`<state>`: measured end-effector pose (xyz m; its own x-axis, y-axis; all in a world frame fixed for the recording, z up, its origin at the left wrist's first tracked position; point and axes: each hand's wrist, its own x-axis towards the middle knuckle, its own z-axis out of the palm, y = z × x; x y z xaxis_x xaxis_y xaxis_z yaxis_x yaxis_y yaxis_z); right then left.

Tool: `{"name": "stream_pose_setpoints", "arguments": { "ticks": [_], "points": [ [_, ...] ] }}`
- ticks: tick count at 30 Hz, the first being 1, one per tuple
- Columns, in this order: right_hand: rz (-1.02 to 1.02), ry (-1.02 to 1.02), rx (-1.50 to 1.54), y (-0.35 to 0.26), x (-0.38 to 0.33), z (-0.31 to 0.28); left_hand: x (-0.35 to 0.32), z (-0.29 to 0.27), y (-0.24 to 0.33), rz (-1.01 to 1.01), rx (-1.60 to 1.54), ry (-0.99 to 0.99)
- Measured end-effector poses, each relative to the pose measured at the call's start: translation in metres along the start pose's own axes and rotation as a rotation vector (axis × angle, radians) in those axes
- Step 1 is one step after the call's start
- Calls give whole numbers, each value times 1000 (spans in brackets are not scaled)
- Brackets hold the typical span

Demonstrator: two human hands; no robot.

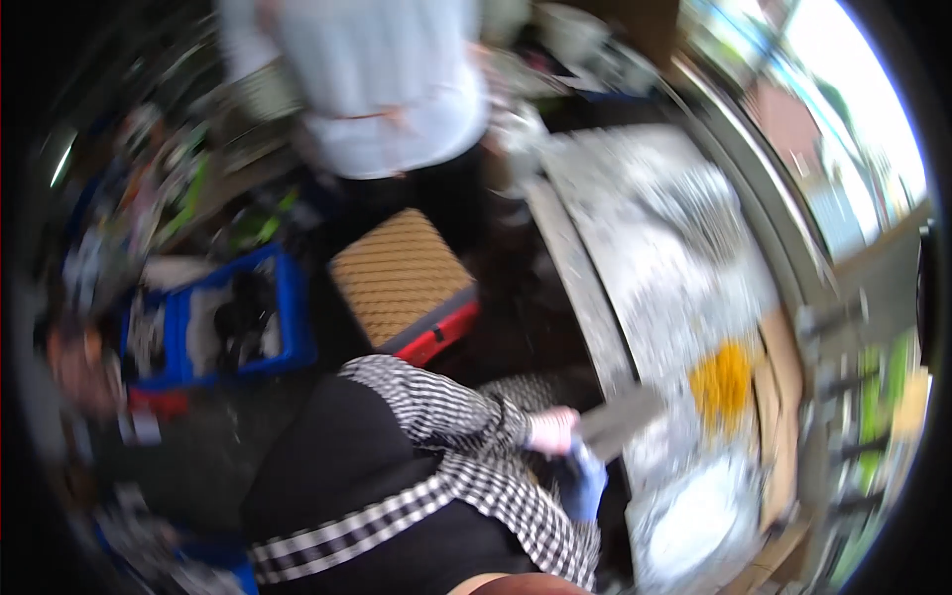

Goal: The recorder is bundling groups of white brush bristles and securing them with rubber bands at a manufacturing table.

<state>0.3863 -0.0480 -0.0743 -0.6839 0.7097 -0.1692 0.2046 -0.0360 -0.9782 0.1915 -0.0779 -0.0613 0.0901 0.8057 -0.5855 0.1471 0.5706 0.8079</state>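
My left hand [552, 431], pinkish and smeared by motion, is closed at the near end of a flat grey blade-like piece [627, 416]. Just below it, my right hand [586, 482], in a blue glove, is closed at the same end. The piece points over the edge of a metal worktable [647, 312]; blur hides its exact kind. On the tabletop, past the piece, lies a yellow-orange heap [721, 385]. A shiny, whitish plastic-looking bundle [694, 516] sits nearer the bottom of the view.
Another person [387, 89] in a white top stands at the table's far end. A tan ridged-top box [405, 278] with a red side and a blue divided crate [297, 307] stand to the left. Brown boards [778, 416] line the table's right side, below a window [808, 109].
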Motion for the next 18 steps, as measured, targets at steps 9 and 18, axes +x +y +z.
{"name": "stream_pose_setpoints", "arguments": {
  "ticks": [9,18],
  "points": [
    [361,196,707,-34,-8,4,-14,-21,5,-47,-449,-262],
    [208,317,-259,-100,-75,-69,-35,-141,31,460,300,345]
  ]
}}
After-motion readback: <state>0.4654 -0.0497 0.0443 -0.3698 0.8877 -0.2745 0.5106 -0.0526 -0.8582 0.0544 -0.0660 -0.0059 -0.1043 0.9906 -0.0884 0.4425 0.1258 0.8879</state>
